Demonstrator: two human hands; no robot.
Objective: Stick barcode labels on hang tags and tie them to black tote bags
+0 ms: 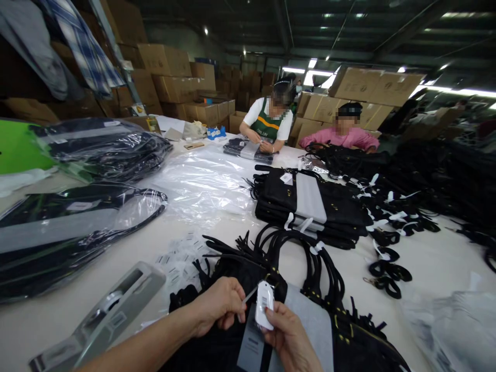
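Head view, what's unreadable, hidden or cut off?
All in the head view:
White tag in right hand: print too small, partly under the thumb.
Thin strip: near end hidden by left hand.
Grey card: print too small.
Near black bag: cut off by bottom edge.
Loose labels: codes blurred.

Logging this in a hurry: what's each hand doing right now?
Left hand: closed, pinching a thin pale strip.
Right hand: closed, holding a white tag between thumb and fingers.
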